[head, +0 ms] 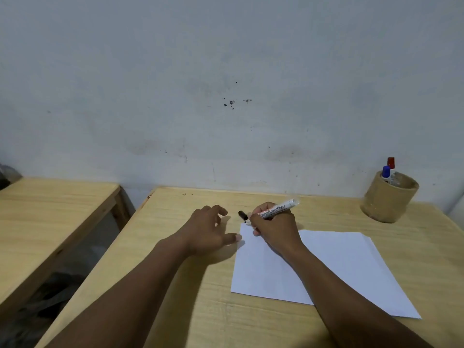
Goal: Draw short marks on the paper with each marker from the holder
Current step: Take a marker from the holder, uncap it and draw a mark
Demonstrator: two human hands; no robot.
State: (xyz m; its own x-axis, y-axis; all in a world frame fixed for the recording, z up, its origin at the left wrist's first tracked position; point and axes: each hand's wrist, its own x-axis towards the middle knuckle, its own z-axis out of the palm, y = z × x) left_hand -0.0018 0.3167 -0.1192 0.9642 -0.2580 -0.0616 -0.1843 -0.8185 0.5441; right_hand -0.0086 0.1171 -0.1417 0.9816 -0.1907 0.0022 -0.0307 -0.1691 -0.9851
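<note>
A white sheet of paper point(339, 267) lies on the wooden table point(206, 317). My right hand point(273, 228) grips a white board marker point(278, 208) with its black tip at the paper's far left corner. A black cap point(242, 215) lies on the table just beyond that corner. My left hand point(208, 229) rests on the table left of the paper, fingers spread, thumb touching the paper's edge. A round brown holder point(388, 199) stands at the far right, with a blue-capped marker point(386, 172) and a red-capped marker point(391, 163) upright in it.
A pale wall point(226, 96) rises directly behind the table. A second wooden table point(50, 204) stands to the left, separated by a gap with dark clutter on the floor below.
</note>
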